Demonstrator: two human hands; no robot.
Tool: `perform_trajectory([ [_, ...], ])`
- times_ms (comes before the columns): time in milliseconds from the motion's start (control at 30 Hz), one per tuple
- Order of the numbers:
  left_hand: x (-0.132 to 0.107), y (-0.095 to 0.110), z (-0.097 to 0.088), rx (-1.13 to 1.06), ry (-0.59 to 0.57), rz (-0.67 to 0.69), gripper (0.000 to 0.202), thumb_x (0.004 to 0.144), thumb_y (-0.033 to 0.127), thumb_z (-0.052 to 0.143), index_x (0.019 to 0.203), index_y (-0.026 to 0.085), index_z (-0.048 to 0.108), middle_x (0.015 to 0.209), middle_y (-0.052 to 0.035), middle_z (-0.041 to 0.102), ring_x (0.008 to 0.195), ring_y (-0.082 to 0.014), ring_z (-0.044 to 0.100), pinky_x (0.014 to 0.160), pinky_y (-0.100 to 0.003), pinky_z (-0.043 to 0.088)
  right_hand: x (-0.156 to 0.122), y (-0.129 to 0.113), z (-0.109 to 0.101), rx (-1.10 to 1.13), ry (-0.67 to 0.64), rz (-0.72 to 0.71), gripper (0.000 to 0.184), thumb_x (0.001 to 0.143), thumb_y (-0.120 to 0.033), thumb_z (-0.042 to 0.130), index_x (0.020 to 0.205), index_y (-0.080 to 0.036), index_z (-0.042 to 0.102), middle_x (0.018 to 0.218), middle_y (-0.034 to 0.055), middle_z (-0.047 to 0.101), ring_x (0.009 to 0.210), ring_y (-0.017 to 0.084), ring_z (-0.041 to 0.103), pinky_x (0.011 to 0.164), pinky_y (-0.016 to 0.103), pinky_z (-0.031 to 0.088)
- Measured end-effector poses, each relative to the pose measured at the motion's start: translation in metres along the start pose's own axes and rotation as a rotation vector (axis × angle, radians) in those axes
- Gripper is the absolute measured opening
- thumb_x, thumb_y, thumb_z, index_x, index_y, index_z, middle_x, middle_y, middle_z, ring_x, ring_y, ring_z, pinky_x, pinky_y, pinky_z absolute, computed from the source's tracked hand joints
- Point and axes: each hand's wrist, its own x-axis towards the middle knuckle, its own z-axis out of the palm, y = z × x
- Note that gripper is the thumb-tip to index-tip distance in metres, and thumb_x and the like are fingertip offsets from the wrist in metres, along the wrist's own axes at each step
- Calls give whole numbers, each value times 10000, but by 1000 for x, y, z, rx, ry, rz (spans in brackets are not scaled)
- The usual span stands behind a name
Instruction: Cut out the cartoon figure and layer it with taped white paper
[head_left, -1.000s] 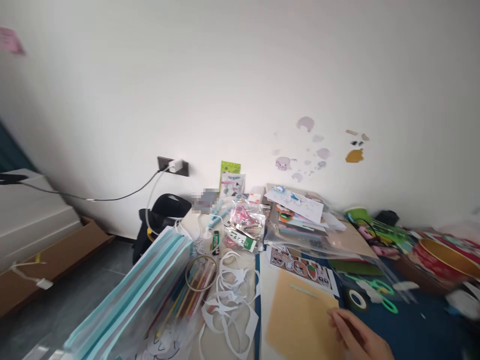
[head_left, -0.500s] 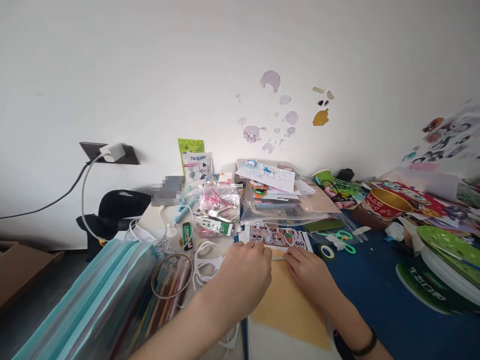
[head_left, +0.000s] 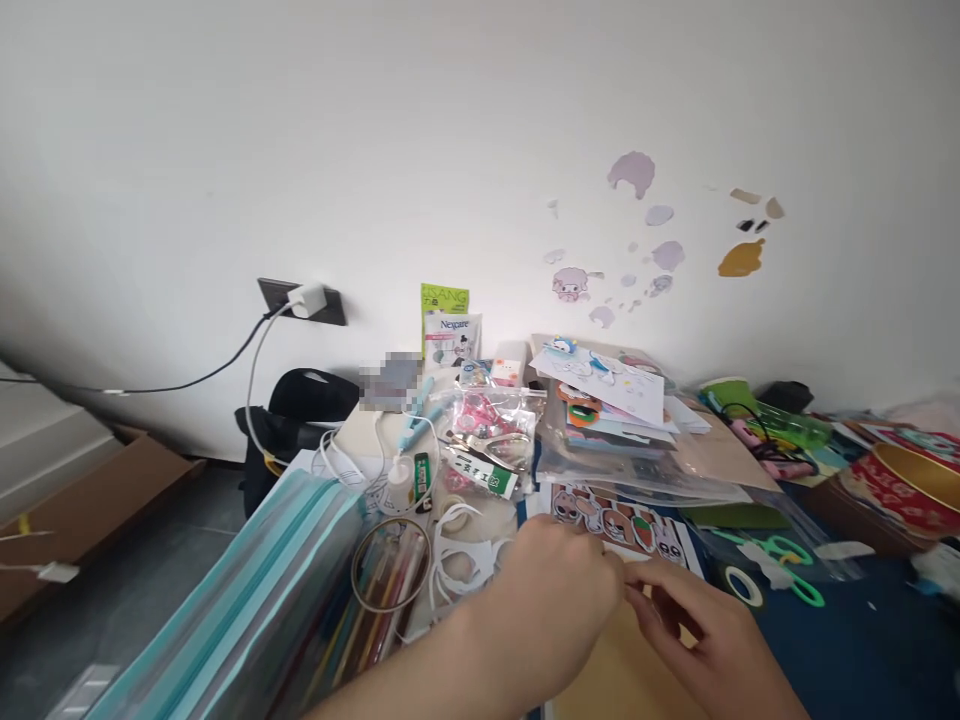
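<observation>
My left hand (head_left: 562, 595) is closed like a fist, its knuckles up and its fingertips hidden. Close beside it, the thumb and fingers of my right hand (head_left: 701, 620) are pinched together; whatever they hold is too small or hidden to name. Both hands hover over or rest on a tan paper sheet (head_left: 622, 675); I cannot tell whether they touch it. Just beyond the hands lies a printed sheet of cartoon animals (head_left: 616, 522), partly covered by my left hand. To the right are green-handled scissors (head_left: 796, 572) and a roll of tape (head_left: 742, 586).
A teal-edged clear pouch (head_left: 262, 590) and a bag of coloured pencils (head_left: 375, 610) lie left. White paper cutouts (head_left: 465, 560) sit beside my left wrist. Behind are a bag of pink items (head_left: 487, 430), stacked paper crafts (head_left: 600, 390) and a red tub (head_left: 900, 490).
The view has swung left, shifting everything rightward. My right hand, lying fairly flat on the paper before, now curls into a pinch beside my left hand.
</observation>
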Motion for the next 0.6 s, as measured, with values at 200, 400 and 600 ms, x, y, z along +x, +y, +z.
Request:
perform_trajectory([
  [200, -6, -4, -14, -7, 10, -72, 107, 785, 55, 603, 837, 142, 636, 808, -59, 731, 723, -225, 699, 571, -312, 491, 1, 15, -4, 92, -34, 142, 253, 861, -470, 593, 796, -280, 747, 762, 29, 739, 647, 208, 696, 456, 192, 512],
  [400, -10, -2, -15, -47, -29, -62, 62, 816, 94, 618, 844, 139, 650, 846, -70, 735, 781, -231, 708, 573, -313, 490, 3, 3, -4, 121, 12, 217, 306, 774, -534, 615, 666, -269, 721, 648, 37, 705, 557, 219, 687, 393, 194, 504],
  [600, -10, 0, -15, -41, -29, -57, 49, 805, 94, 646, 825, 137, 656, 812, -72, 734, 752, -230, 707, 556, -312, 468, 0, 1, -5, 131, 32, 184, 286, 792, -505, 615, 649, -277, 712, 599, 12, 676, 519, 194, 681, 396, 165, 503],
])
